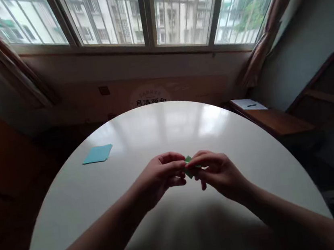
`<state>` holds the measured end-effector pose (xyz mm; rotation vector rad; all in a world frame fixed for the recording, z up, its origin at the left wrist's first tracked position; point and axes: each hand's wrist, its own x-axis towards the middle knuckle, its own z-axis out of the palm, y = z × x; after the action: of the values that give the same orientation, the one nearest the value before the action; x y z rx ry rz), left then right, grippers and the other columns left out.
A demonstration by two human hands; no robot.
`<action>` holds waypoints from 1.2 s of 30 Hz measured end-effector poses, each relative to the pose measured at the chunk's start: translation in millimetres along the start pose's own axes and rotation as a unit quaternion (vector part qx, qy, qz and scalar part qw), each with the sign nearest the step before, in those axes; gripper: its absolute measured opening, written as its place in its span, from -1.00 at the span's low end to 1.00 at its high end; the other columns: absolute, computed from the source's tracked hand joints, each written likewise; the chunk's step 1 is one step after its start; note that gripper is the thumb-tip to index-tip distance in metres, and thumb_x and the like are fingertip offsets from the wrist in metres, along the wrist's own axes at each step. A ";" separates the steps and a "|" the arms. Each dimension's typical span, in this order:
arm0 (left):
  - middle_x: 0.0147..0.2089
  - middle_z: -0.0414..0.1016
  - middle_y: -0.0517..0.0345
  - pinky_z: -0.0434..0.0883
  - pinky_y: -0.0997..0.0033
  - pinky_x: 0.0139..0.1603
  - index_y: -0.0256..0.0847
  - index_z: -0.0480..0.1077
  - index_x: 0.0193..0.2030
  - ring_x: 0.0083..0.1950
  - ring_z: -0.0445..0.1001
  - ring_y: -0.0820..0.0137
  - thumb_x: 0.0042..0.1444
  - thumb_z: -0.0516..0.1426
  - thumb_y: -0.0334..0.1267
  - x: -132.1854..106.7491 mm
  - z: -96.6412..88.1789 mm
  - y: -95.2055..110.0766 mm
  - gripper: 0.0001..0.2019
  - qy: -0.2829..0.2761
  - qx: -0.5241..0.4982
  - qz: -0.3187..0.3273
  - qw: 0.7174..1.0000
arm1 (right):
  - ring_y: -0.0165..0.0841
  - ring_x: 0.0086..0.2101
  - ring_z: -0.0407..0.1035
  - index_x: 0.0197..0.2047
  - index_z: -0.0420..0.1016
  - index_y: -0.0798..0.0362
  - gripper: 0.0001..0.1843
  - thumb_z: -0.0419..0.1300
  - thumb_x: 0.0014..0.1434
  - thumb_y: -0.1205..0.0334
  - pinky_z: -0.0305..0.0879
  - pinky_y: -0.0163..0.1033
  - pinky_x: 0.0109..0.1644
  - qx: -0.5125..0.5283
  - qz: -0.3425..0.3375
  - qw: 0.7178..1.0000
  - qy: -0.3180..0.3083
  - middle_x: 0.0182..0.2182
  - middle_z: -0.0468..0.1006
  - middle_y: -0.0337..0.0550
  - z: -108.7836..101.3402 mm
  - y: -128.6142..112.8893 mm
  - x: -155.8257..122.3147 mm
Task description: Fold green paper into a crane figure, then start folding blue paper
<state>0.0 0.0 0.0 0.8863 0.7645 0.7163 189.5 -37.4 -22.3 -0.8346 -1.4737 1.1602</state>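
A small piece of folded green paper (189, 173) is held between my two hands, above the middle of the white round table (130, 222). My left hand (163, 174) pinches its left edge between thumb and fingers. From the other side, my right hand (217, 171) grips it with thumb and index finger, the other fingers curled beneath. Fingers cover much of the paper, so its full shape is hidden. A stack of light blue square paper (97, 153) lies at the table's left side, apart from both hands.
Beyond the table's right edge stands a brown wooden surface (282, 121) with a white sheet (248, 104) and a dark pen (251, 105) on it. A barred window (147, 18) spans the far wall, with curtains (3, 60) at its sides.
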 end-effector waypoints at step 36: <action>-0.30 0.62 0.07 0.50 0.51 -0.51 -0.28 0.52 -0.21 -0.30 0.59 0.32 0.07 0.34 -0.29 -9.8 10.4 2.7 -0.83 -0.006 0.199 0.166 0.966 | -0.38 -0.41 0.46 -0.28 0.53 0.06 -0.86 0.41 0.13 0.27 0.53 -0.31 -0.51 0.079 0.029 0.996 0.035 -0.40 0.55 -0.21 3.6 -9.3 -6.7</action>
<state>2.6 -10.8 9.3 1.4058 0.7705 0.8655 188.2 -47.2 -15.5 -0.8051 -1.2895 1.2617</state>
